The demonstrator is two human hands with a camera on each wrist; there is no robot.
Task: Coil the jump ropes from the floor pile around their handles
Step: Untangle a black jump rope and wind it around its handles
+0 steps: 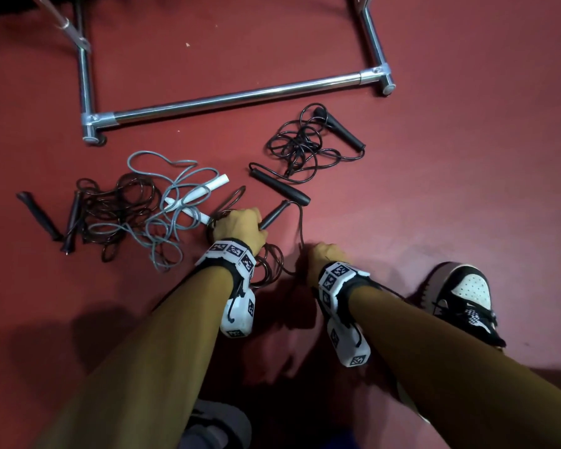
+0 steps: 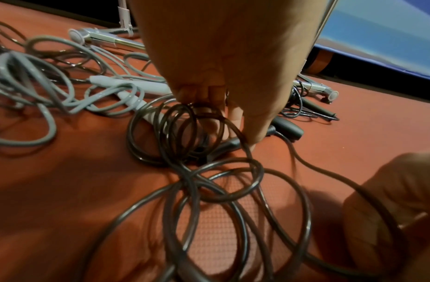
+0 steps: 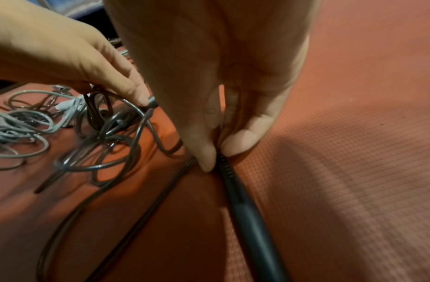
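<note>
My left hand (image 1: 237, 225) grips one black handle (image 1: 272, 215) of a dark jump rope together with several small loops of its cord (image 2: 185, 133). The handle's tip pokes out past the fingers, up and to the right. More loose loops (image 1: 269, 264) lie on the red floor between my wrists. My right hand (image 1: 323, 259) pinches the ribbed neck of the rope's other black handle (image 3: 250, 225) between thumb and fingers, low against the floor. In the head view that handle is hidden under the wrist. A stretch of cord (image 1: 300, 228) runs between the two hands.
A grey rope with white handles (image 1: 175, 196) lies tangled with a dark rope (image 1: 110, 205) at the left. A black rope (image 1: 305, 140) lies behind with a handle (image 1: 279, 186) near my left hand. A chrome rack base (image 1: 240, 95) is at the back, my shoe (image 1: 460, 299) at the right.
</note>
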